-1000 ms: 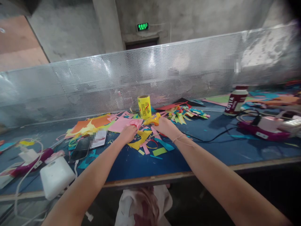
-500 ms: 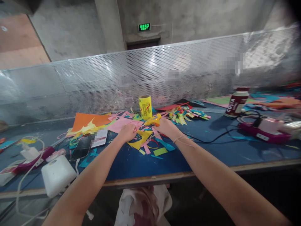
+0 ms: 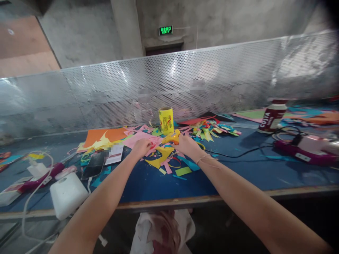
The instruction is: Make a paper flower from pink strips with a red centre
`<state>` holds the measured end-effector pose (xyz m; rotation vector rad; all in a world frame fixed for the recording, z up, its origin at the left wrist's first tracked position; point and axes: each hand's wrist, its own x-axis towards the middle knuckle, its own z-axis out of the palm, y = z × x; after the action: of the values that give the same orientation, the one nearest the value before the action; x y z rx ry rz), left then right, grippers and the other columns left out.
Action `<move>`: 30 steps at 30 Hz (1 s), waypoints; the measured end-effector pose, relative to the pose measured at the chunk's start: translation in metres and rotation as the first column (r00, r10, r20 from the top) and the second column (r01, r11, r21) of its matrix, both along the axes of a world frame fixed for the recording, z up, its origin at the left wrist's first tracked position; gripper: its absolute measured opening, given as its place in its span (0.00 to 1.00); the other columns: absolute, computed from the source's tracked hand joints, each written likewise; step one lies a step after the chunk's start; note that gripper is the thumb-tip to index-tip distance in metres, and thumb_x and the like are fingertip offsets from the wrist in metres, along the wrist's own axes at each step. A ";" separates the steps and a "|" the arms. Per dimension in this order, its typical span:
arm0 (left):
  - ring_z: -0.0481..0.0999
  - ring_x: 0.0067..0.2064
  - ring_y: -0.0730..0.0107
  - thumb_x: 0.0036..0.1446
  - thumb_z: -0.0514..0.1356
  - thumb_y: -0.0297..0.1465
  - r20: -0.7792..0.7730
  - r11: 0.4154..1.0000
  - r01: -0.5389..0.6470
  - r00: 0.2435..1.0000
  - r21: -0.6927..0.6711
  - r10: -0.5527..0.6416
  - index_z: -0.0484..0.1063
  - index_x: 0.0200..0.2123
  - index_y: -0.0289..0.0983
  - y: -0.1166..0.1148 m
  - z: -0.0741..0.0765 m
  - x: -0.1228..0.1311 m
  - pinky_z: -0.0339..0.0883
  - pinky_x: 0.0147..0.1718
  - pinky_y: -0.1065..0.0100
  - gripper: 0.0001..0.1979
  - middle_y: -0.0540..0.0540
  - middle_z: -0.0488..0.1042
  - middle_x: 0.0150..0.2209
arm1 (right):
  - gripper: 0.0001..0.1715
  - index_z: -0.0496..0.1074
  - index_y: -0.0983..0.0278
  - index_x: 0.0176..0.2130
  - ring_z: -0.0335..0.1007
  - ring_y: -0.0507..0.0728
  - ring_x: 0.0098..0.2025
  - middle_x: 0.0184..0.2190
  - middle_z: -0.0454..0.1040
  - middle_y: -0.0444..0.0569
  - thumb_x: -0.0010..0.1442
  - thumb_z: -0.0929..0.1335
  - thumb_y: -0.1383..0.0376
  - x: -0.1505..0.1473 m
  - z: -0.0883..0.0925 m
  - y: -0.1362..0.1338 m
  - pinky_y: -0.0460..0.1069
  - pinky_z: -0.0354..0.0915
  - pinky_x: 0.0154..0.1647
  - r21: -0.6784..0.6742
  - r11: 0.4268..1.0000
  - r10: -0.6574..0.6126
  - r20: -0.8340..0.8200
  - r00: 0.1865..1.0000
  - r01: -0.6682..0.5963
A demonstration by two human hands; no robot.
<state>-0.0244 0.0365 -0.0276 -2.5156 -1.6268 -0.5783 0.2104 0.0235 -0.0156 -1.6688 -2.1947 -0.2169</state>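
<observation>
My right hand is closed on yellow-handled scissors, which point left over scattered paper scraps. Just to their left, my left hand has its fingers pinched at the edge of a pink paper sheet; a small red bit shows at the fingertips. Below and between the hands lie a yellow paper piece and a green piece. A yellow roll stands upright behind the scissors. What the blades touch is too small to tell.
Orange paper, a phone and a white charger lie to the left. Cut strips are piled behind my right hand. A brown bottle and a purple power strip stand right, before a perforated metal screen.
The whole view has shifted slightly, so things appear a little further right. Both hands stay close together, and the scissors sit slightly nearer the left in relation to the roll.
</observation>
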 end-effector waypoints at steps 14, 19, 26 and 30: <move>0.68 0.29 0.70 0.52 0.53 0.29 0.165 0.999 0.011 0.986 -0.030 -0.006 0.72 0.24 0.34 -0.004 0.001 0.014 0.57 0.29 0.70 0.10 0.46 0.73 0.26 | 0.25 0.66 0.71 0.44 0.71 0.61 0.38 0.36 0.73 0.57 0.59 0.58 0.53 -0.009 -0.011 -0.001 0.50 0.62 0.35 -0.033 0.999 0.036 0.014 0.999 -0.035; 0.68 0.27 0.70 0.54 0.53 0.32 0.171 1.000 -0.017 0.985 0.003 0.017 0.72 0.23 0.34 -0.005 -0.001 0.025 0.56 0.27 0.70 0.12 0.46 0.71 0.23 | 0.24 0.66 0.71 0.44 0.70 0.60 0.40 0.37 0.72 0.59 0.62 0.56 0.54 -0.010 -0.010 -0.001 0.49 0.61 0.37 -0.051 0.998 0.044 0.080 0.996 -0.040; 0.68 0.27 0.70 0.54 0.52 0.33 0.146 0.999 -0.044 0.988 0.005 0.042 0.73 0.24 0.34 -0.002 -0.005 0.025 0.54 0.26 0.71 0.13 0.46 0.72 0.23 | 0.20 0.67 0.72 0.43 0.70 0.61 0.41 0.39 0.71 0.59 0.62 0.56 0.60 -0.010 -0.009 -0.004 0.50 0.61 0.37 -0.036 0.998 0.055 0.146 0.988 -0.050; 0.67 0.27 0.70 0.53 0.52 0.32 0.146 0.999 -0.054 0.988 0.007 0.052 0.73 0.23 0.34 -0.004 -0.004 0.025 0.54 0.26 0.71 0.13 0.46 0.72 0.23 | 0.20 0.66 0.72 0.43 0.70 0.61 0.40 0.37 0.72 0.59 0.63 0.55 0.60 -0.012 -0.009 -0.006 0.50 0.61 0.36 -0.025 0.998 0.057 0.144 0.988 -0.054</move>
<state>0.0009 0.0327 -0.0311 -2.4662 -1.7271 -0.7802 0.1983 0.0170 -0.0247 -1.6482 -2.3537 -0.3103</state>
